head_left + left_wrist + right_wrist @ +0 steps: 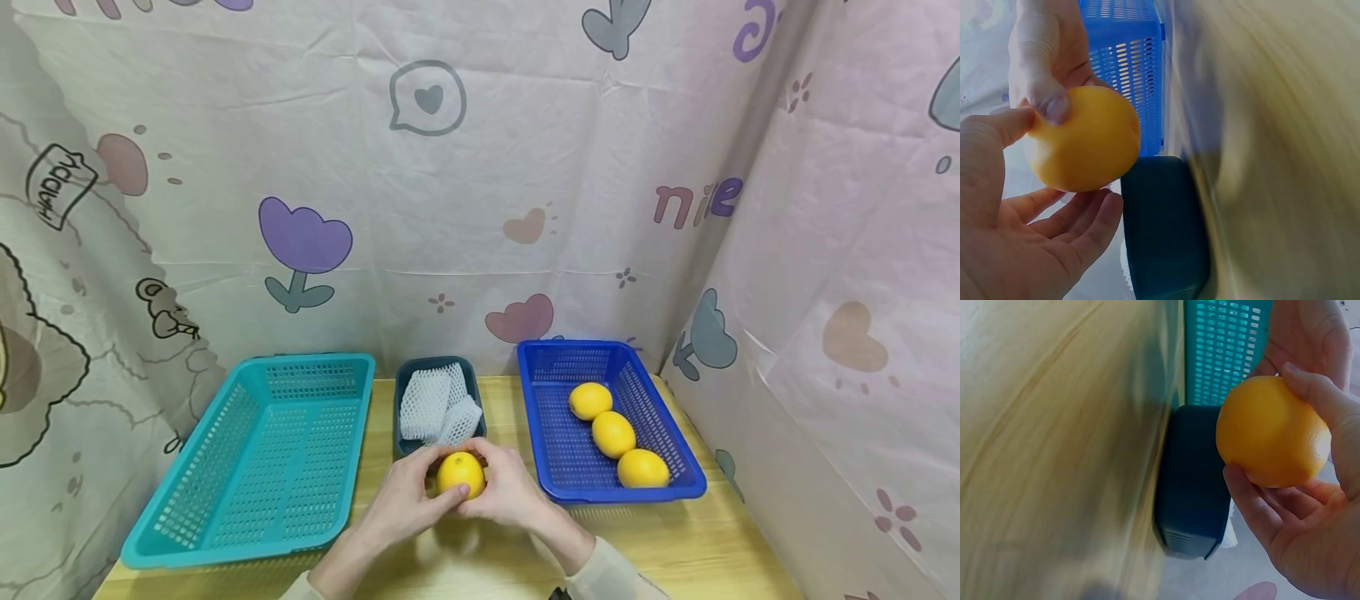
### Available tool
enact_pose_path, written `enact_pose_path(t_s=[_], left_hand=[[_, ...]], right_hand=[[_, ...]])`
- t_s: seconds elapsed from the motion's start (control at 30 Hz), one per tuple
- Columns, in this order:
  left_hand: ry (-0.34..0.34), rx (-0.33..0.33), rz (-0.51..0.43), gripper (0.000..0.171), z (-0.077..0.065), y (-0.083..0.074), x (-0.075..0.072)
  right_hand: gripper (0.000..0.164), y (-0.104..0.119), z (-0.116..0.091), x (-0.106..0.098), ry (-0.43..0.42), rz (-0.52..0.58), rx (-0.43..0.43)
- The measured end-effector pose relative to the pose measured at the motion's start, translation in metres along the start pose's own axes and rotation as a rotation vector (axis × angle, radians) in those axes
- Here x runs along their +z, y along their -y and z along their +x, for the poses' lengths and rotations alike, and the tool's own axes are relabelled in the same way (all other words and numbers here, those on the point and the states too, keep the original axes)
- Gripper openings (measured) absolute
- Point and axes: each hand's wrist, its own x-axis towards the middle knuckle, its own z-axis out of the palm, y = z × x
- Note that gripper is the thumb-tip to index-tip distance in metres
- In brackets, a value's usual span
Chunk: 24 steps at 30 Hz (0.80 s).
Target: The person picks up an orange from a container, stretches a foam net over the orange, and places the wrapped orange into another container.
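Observation:
Both hands hold one round, yellow-orange orange [461, 473] in front of the small dark bin, raised over the table. My left hand [403, 498] grips its left side, thumb across the near face. From the other side my right hand [512, 490] holds it, its fingers curled behind and below. In the left wrist view the orange [1088, 140] sits between both thumbs and the left fingers. The right wrist view shows the orange [1272, 432] with the right thumb on top and fingertips underneath. White foam net sleeves [431, 404] lie in the small dark bin [403, 383] just beyond.
At the left stands a large turquoise basket [360, 433] with nothing in it. A blue basket [551, 450] on the right holds several oranges [613, 434] in a slanting row. Behind and beside the wooden table [465, 558] hangs a printed cloth [450, 183].

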Motion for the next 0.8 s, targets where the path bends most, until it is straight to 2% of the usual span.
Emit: enact_pose_path(t_s=[0.23,0.47,0.6,0.8], left_hand=[[-0.009,0.026,0.027,0.049,-0.005,0.006,0.003],[0.004,0.010,0.057,0.047,-0.009,0.010,0.004],[0.008,0.008,0.048,0.046,-0.010,0.015,0.005],[0.039,-0.028,0.003,0.049,-0.011,0.020,0.006]], right_hand=[[0.069,-0.003,0.003,0.008,0.032,-0.016,0.038],[0.070,-0.009,0.002,0.016,0.048,-0.022,0.030],[0.071,-0.012,0.001,0.019,0.072,-0.009,0.040],[0.072,-0.015,-0.001,0.022,0.101,-0.012,0.065]])
